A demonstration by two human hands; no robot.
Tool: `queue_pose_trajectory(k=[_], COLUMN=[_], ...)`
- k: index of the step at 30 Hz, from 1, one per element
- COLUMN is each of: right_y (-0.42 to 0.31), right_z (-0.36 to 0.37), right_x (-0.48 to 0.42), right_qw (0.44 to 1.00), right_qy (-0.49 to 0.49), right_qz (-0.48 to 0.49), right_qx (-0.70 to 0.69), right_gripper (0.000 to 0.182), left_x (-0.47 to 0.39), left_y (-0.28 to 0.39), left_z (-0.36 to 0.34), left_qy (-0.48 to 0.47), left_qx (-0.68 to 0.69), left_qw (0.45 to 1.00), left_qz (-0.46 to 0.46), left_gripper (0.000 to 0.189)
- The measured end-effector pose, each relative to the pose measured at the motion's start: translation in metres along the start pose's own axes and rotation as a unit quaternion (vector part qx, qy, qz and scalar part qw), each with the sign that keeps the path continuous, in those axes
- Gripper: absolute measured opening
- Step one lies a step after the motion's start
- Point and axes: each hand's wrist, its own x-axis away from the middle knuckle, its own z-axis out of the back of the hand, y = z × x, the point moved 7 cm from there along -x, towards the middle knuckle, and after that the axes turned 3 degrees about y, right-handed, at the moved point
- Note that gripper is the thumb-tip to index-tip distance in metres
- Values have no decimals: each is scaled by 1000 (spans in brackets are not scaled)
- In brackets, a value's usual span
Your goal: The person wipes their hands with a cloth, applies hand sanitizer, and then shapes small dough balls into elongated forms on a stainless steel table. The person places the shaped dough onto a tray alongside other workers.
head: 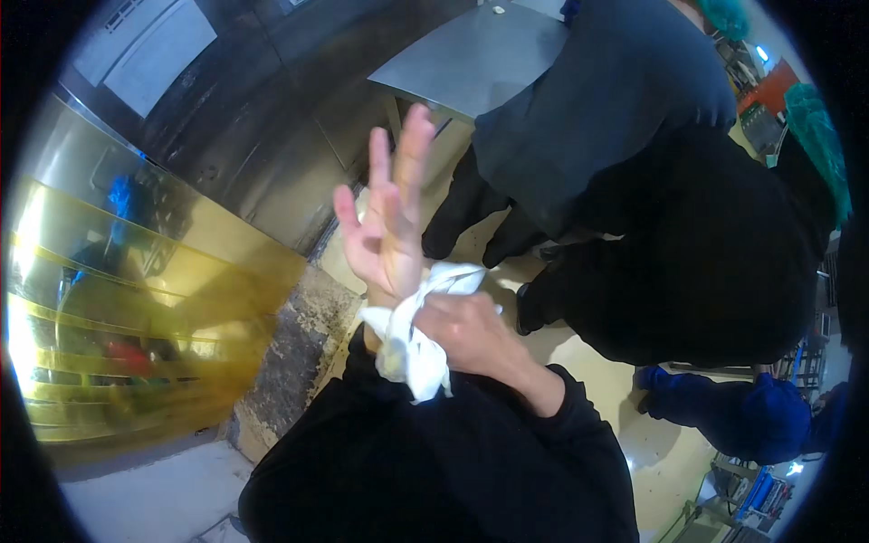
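My left hand (390, 237) is raised in front of me, palm partly showing, its fingers stretched and spread. A crumpled white cloth (411, 343) lies around my left wrist, with loose ends hanging below and sticking out past the far side. My right hand (465, 326) is clenched on that cloth and presses it against the left wrist. Part of the cloth is hidden behind my right fist. Both forearms come out of black sleeves (560, 400).
A yellow plastic strip curtain (156, 312) hangs at the left beside a worn floor threshold (292, 360). Ahead stands a metal table (468, 58). People in dark clothes (679, 258) stand close on my right, and another in blue trousers (733, 410) is farther off.
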Motion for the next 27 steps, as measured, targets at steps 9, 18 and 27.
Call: queue_pose_trajectory(k=[9, 18, 27], right_y=[59, 82, 91], right_z=[27, 96, 83], right_x=[26, 34, 3], right_qw=[885, 469, 272], right_qy=[132, 229, 307], right_qz=[-158, 25, 72], right_qx=[-418, -853, -909], right_gripper=[48, 81, 80], left_x=[36, 27, 12], left_y=[-4, 114, -17], left_z=[19, -17, 62], left_qy=[-65, 196, 82], left_qx=[-918, -763, -912], left_qw=[335, 588, 385], left_qz=[201, -182, -116], left_gripper=[64, 30, 27])
